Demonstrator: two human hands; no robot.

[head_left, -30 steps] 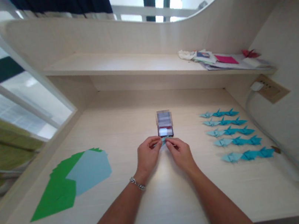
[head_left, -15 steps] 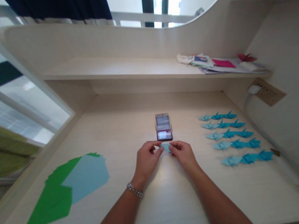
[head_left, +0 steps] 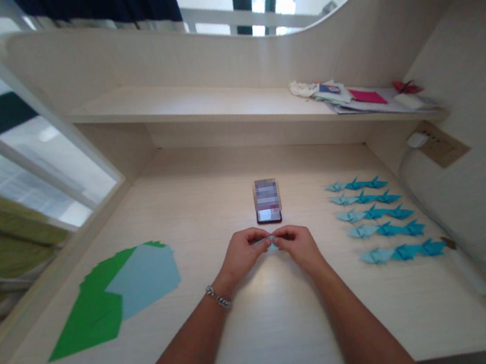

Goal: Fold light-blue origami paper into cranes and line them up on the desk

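My left hand (head_left: 241, 256) and my right hand (head_left: 301, 248) meet at the middle of the desk (head_left: 209, 199), fingertips pinched together on a small folded piece of light blue paper (head_left: 272, 244). Most of that paper is hidden by my fingers. A bracelet sits on my left wrist. Just beyond my hands a phone (head_left: 267, 204) lies flat with its screen lit.
A fanned pile of green and light blue paper sheets (head_left: 117, 289) lies at the left. Several folded blue paper cranes (head_left: 378, 216) stand in rows at the right. The shelf above holds papers and a pink sheet (head_left: 367, 96). A wall socket with a cable (head_left: 436, 144) is at far right.
My hands drew slightly toward me, away from the phone, and closed tighter together on the paper, which now shows less between my fingers.
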